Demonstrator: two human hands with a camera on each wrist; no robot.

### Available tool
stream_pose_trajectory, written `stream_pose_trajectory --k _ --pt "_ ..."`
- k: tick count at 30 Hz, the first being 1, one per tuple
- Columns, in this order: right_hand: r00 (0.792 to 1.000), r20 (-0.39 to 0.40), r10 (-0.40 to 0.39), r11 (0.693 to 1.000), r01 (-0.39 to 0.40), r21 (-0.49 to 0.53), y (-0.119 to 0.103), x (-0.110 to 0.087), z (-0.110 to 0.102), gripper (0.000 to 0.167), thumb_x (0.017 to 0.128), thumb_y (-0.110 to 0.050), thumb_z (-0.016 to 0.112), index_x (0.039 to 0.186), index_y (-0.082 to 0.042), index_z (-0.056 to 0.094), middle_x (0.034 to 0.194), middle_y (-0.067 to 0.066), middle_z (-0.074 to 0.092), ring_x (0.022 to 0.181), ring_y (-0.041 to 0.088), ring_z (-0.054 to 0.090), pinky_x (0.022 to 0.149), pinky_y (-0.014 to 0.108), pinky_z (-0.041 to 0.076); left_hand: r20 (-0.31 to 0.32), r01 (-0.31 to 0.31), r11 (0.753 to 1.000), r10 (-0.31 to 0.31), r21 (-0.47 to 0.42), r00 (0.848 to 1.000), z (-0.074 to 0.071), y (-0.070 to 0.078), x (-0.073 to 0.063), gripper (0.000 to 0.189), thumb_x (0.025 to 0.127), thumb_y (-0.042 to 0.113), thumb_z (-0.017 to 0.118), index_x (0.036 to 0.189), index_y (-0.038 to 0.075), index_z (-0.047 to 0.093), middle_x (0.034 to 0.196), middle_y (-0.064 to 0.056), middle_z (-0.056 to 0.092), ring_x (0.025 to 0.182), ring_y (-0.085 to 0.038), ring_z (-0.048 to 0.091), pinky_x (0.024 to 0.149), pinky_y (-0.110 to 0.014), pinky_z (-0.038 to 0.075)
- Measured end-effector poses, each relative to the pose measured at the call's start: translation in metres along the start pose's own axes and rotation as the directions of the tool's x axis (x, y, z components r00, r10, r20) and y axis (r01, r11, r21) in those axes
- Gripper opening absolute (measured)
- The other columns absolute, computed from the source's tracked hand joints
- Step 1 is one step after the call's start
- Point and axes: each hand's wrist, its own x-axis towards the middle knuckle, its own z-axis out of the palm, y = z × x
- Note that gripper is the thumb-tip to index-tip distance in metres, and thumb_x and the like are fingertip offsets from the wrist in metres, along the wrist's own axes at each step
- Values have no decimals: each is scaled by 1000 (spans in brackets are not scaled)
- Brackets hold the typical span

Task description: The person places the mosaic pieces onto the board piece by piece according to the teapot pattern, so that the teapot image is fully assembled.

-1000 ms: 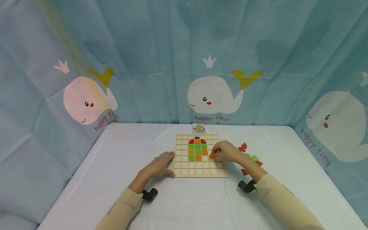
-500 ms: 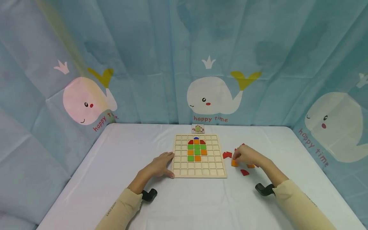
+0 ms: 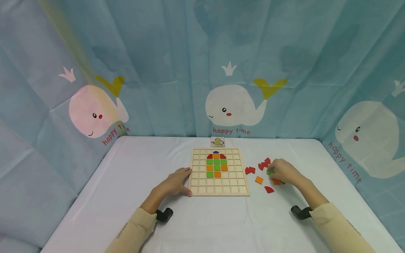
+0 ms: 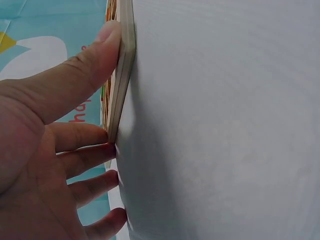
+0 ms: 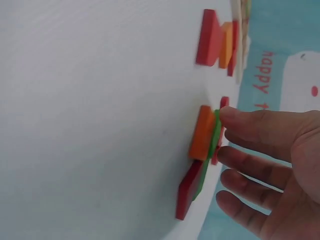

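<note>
My left hand (image 3: 175, 181) rests against the left side of a wooden grid board (image 3: 202, 189), fingers spread. In the left wrist view its thumb lies on the board's edge (image 4: 125, 60) and the fingertips touch the side and the cloth. Green, orange, red and blue tiles fill several cells in the board's upper middle. My right hand (image 3: 286, 173) is right of the board, thumb and index fingertip right at a green tile (image 3: 270, 172). Its other fingers are loosely bent. In the right wrist view an orange tile (image 5: 201, 132) and a dark red tile (image 5: 188, 190) lie beside it.
A loose orange square (image 3: 259, 180) and a red quarter-round tile (image 3: 269, 189) lie on the white cloth right of the board. Other red tiles (image 3: 250, 170) lie nearby. Behind the board is a small pattern card (image 3: 217, 142). A blue whale-print curtain (image 3: 171, 70) surrounds the table.
My right hand has carried an orange tile from the board to the right, left it on the cloth and moved on to a green tile. My left hand stays on the board.
</note>
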Motion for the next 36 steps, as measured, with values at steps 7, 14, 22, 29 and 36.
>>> stream_pose_trajectory --k 7,14,22,29,36 --pt "999 -6 38 999 -38 0 3 2 4 31 82 -13 75 108 3 72 101 15 66 89 25 57 84 44 57 -5 1 1000 -1 0 1000 0 0 0 98 68 31 87 148 4 39 156 -14 36 148 -35 26 116 -59 26" --pt "999 -1 49 999 -49 -6 1 3 5 30 84 -11 72 110 3 71 103 17 65 88 25 54 85 44 57 2 4 1000 -4 3 1000 0 0 0 98 69 31 87 149 4 38 157 -14 35 148 -35 26 116 -59 25" --pt "999 -39 4 1000 -3 11 -4 4 5 28 83 -12 75 106 3 72 97 12 68 87 23 58 85 44 57 -3 8 1000 -8 3 1000 -1 2 -1 97 68 31 87 148 4 39 156 -14 36 148 -35 26 116 -59 26" --pt "997 -66 -48 998 51 45 -21 10 4 25 83 -10 72 105 2 73 100 12 69 93 26 60 87 46 55 0 -6 1000 6 8 1000 0 0 0 97 69 31 87 148 3 39 157 -14 36 148 -35 26 116 -58 26" --pt "990 -87 -114 992 119 50 -42 23 6 22 82 -12 74 101 -1 74 90 5 67 82 18 56 77 37 54 2 -8 1000 8 1 1000 -1 0 -1 98 69 31 87 148 3 38 157 -15 35 148 -36 26 116 -59 26"
